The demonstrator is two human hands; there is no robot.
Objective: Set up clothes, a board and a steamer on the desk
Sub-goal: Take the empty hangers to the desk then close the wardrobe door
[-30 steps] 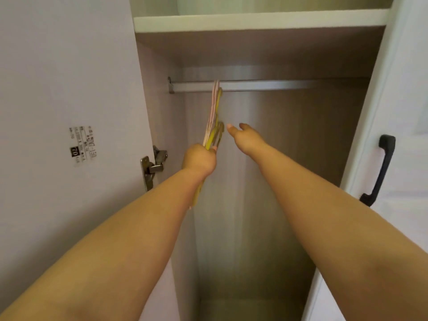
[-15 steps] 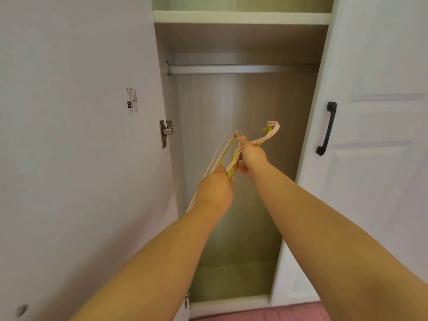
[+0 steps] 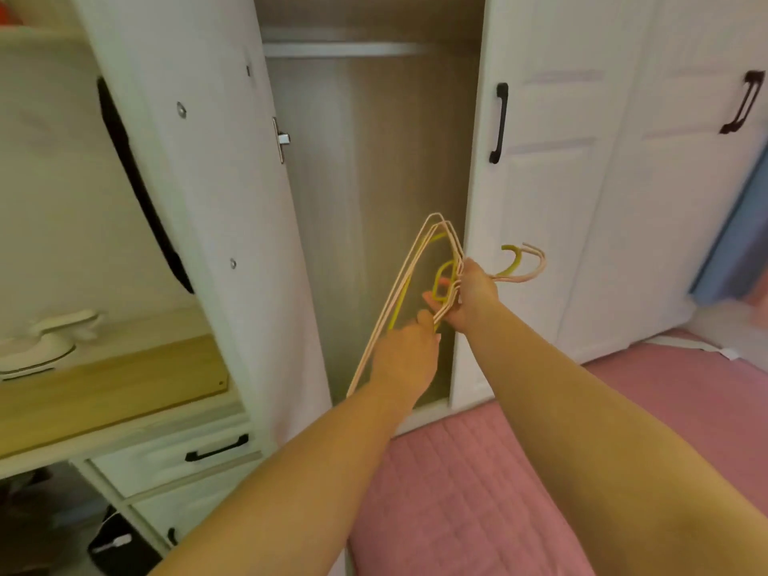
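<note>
**Hangers, bundled, held before an open wardrobe**

Hangers [image 3: 419, 268]: a bundle of thin pink and yellow-green pieces is held in both hands in front of the open wardrobe compartment [image 3: 374, 180]. The hooks are pointed to the right, past the right hand; the long frames are slanted down to the left.

Right hand [image 3: 473, 295]: the bundle is pinched near the necks, with fingers curled round the wires; the grip is closed on it.

Left hand [image 3: 405, 357]: placed just below, at the lower frames, with fingers curled against them; the grip appears closed on the bundle, though the fingertips are hidden.

Wardrobe door [image 3: 199, 201]: swung open at the left, white, with a metal hinge [image 3: 281, 139] on its inner edge. A hanging rail [image 3: 340, 48] is seen at the top of the compartment.

Closed doors at the right are fitted with black handles [image 3: 500, 122].

Desk [image 3: 108, 384]: wooden-topped, at the far left; a white appliance [image 3: 41, 347], blurred, is set on it.

Pink quilted bed cover [image 3: 478, 492]: spread beneath the arms.
</note>
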